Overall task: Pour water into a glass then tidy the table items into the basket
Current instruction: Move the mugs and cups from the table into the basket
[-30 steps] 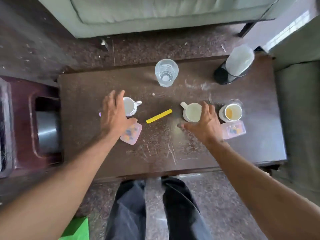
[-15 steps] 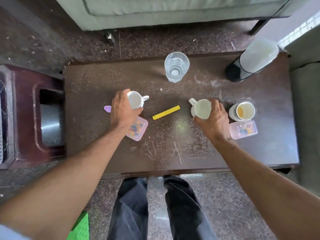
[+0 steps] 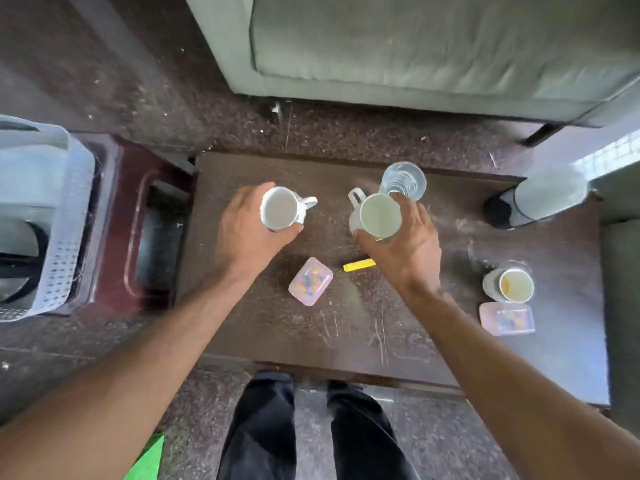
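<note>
— Where are the hands?
— The left hand (image 3: 249,233) has its grip wrapped round the left mug (image 3: 280,212), to the left of the glass (image 3: 405,180). The right hand (image 3: 407,252) grips the right mug (image 3: 376,216) just in front of the glass, partly hiding it. Both mugs look raised off the bench (image 3: 270,341).
— And the glass?
— It stands upright and seems to hold water, so the pouring looks done.
— So how should the person go on?
— Hold both mugs level and carry them to the basket (image 3: 52,237), far left of the glass. The right mug should be lifted well clear of the glass rim, so that nothing tips.
</note>
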